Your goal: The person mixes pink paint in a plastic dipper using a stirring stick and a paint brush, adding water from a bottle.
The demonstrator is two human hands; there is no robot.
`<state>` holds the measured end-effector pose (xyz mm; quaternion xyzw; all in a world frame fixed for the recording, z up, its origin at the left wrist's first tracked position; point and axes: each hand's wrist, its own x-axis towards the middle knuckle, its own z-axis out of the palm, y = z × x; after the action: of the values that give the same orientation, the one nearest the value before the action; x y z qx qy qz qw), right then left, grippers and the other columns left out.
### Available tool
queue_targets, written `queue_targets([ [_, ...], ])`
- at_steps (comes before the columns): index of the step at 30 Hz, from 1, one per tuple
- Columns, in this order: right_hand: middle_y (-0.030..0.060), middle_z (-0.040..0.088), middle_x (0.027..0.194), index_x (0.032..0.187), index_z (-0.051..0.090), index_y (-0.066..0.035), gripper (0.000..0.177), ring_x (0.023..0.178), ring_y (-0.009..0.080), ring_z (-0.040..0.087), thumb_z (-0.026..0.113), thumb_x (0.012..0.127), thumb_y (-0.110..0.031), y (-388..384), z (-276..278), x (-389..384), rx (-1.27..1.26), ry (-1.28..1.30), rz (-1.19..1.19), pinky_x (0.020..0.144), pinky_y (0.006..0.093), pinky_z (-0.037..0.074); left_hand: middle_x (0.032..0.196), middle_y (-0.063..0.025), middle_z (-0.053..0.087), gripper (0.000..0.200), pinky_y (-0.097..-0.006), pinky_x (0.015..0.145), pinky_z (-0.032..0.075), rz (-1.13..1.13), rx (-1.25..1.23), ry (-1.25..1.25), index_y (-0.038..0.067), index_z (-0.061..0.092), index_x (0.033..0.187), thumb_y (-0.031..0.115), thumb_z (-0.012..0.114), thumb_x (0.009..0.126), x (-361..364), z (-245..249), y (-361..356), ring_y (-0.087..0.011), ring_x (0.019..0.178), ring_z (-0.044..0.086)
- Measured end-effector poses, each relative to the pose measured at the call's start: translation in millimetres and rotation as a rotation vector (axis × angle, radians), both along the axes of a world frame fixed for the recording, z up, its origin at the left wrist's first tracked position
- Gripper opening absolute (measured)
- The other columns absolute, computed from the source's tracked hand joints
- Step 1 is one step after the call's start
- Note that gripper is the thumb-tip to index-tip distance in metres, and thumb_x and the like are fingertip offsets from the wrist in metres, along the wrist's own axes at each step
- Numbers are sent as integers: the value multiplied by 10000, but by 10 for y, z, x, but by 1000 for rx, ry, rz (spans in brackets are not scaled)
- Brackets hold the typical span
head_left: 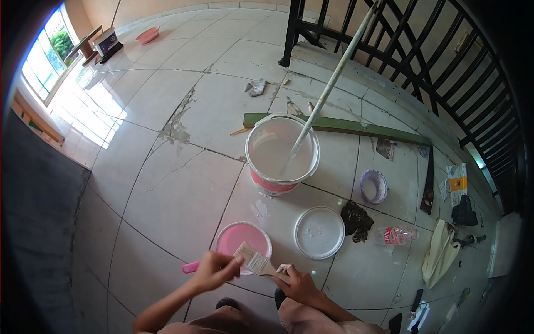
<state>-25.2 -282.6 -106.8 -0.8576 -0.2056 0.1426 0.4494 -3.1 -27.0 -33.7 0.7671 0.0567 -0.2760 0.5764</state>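
Observation:
In the head view, my right hand (298,285) is closed around the handle of a flat paintbrush (257,262), whose bristles point up and left. The fingers of my left hand (218,270) are pinched at the bristle end. Just beyond and below the brush is a pink pan (236,235) with a pink handle sticking out to the left; my hands and the brush cover part of it. A large white and pink bucket (255,150) stands farther forward, holding a whitish liquid and a long pole (328,92) that leans out to the upper right.
Right of the pan lie a white lid (319,232), a dark crumpled lump (356,221), a plastic bottle (398,235) and a purple-rimmed tub (374,186). A green beam (367,128) lies behind the bucket, with a saw (428,183) near its right end. Black railing (400,67) borders the right.

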Motion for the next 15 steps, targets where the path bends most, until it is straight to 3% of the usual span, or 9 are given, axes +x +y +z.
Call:
queue_targets([
  [1, 170, 631, 850, 1060, 455, -27, 345, 671, 364, 646, 634, 869, -253, 8, 0, -28, 31, -18, -26, 555, 428, 515, 603, -49, 615, 449, -238, 530, 474, 18, -87, 233, -29, 649, 716, 327, 520, 957, -199, -53, -113, -105, 577, 605],
  [2, 174, 626, 847, 1054, 445, -23, 344, 671, 373, 642, 633, 869, -244, 40, 7, -71, 40, 29, -45, 552, 433, 510, 709, -54, 645, 395, -248, 554, 481, 55, -275, 360, -7, 669, 880, 371, 562, 928, -442, -328, -193, -108, 625, 611],
  [3, 179, 621, 843, 1047, 435, -19, 343, 671, 381, 638, 633, 868, -236, 102, 16, -124, 44, 75, -67, 549, 438, 506, 930, -96, 651, 443, -285, 662, 515, 52, -380, 386, -8, 570, 1143, 382, 549, 934, -597, -441, -334, -135, 795, 633],
  [4, 184, 616, 840, 1041, 425, -16, 343, 671, 390, 634, 632, 867, -228, 166, 22, -175, 48, 118, -89, 546, 443, 502, 1100, -121, 604, 494, -339, 764, 530, 146, -523, 351, 12, 422, 1307, 351, 509, 958, -703, -469, -522, -179, 931, 623],
  [6, 196, 608, 838, 1045, 399, -5, 342, 691, 406, 630, 615, 875, -208, 255, -28, -304, 94, 73, -37, 552, 438, 495, 1155, -127, 575, 471, -378, 841, 521, 411, -728, 387, 24, 368, 1333, 316, 472, 978, -780, -452, -735, -200, 996, 607],
  [8, 197, 609, 838, 1094, 396, 6, 364, 726, 385, 648, 614, 877, -188, 291, 28, -337, 73, 113, 3, 584, 410, 506, 1139, -130, 584, 409, -387, 854, 518, 447, -679, 383, 20, 393, 1298, 285, 440, 991, -823, -510, -754, -212, 991, 615],
  [12, 99, 648, 771, 977, 537, 26, 231, 648, 165, 638, 579, 906, -190, -72, 258, 0, 271, 401, 19, 548, 292, 483, 1113, -140, 594, 321, -399, 860, 520, 340, -809, 433, 6, 433, 1210, 250, 397, 1005, -747, -492, -689, -240, 984, 631],
  [14, 76, 643, 703, 859, 618, 5, 223, 652, 116, 614, 579, 910, -208, -425, 80, 270, 359, 351, -401, 586, 278, 487, 1109, -164, 591, 253, -429, 863, 532, 350, -775, 431, 11, 445, 1128, 220, 372, 1007, -724, -417, -684, -288, 975, 637],
  [15, 83, 653, 720, 862, 633, -3, 216, 640, 116, 622, 558, 920, -198, -678, -82, 508, 197, 147, -520, 581, 273, 484, 1118, -176, 585, 233, -447, 867, 534, 349, -760, 445, 18, 450, 1101, 216, 371, 1006, -729, -424, -663, -309, 975, 635],
])
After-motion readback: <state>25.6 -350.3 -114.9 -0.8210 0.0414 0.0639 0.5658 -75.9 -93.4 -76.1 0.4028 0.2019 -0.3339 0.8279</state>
